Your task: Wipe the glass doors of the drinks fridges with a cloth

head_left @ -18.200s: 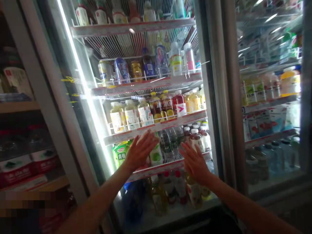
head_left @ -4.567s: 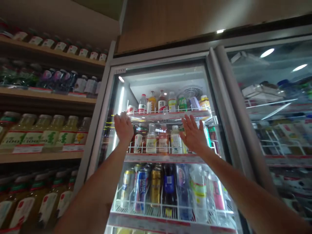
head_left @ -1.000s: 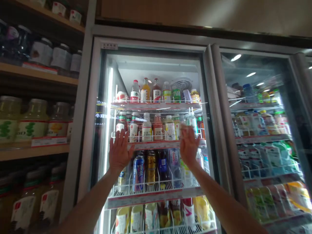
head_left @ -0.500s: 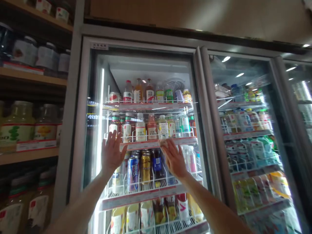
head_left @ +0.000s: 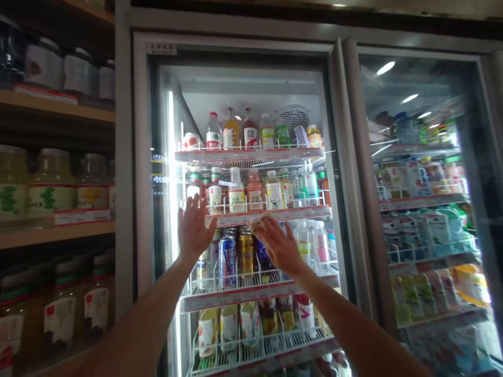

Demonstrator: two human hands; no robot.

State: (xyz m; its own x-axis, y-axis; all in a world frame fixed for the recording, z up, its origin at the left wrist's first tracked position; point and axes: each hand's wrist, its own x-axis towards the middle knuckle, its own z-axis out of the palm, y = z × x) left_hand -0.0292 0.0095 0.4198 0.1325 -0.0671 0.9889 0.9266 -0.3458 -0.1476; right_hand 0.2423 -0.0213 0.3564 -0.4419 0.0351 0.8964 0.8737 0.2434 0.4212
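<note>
A closed glass fridge door (head_left: pixel 251 78) stands right in front of me, with lit shelves of drinks behind it. My left hand (head_left: pixel 195 226) is raised with its palm toward the glass, fingers stretched out and nothing in it; it appears to rest on the pane. Pressed against the door, at the middle, my right hand (head_left: pixel 281 246) has a small pale cloth (head_left: pixel 258 225) under its fingers. Only the cloth's edge shows past the fingertips. Behind the glass, between the hands, are a blue can (head_left: pixel 227 262) and a gold can (head_left: pixel 247 254).
Wooden shelves (head_left: pixel 58 104) with jars and bottles stand on the left. A second glass door (head_left: pixel 416 89) with drinks behind it is on the right, past a metal door frame (head_left: pixel 356 173). Ceiling lights reflect in its glass.
The view has tilted down and shifted a little left. My right hand with the cloth has moved slightly left across the glass. My left hand stays spread at about the same spot.
</note>
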